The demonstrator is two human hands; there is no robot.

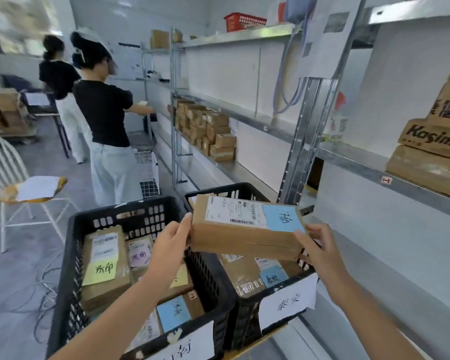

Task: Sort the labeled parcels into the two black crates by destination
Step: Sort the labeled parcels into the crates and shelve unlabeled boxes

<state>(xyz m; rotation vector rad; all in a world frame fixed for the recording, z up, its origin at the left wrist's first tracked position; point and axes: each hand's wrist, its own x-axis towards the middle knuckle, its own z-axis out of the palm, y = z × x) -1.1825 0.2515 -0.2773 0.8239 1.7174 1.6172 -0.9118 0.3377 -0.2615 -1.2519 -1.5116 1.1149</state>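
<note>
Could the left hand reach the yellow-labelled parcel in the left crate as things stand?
Probably yes, once freed: the left hand holds the raised blue-labelled parcel, but the yellow-labelled parcel lies uncovered on top in the open left crate, below that hand.

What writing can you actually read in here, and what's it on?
"Kasimi", cut off by the frame edge: cardboard box on the right shelf.
On the held parcel: printed label too small; handwritten blue note unclear.
Left crate's sign and right crate's sign: handwritten, unclear.
</note>
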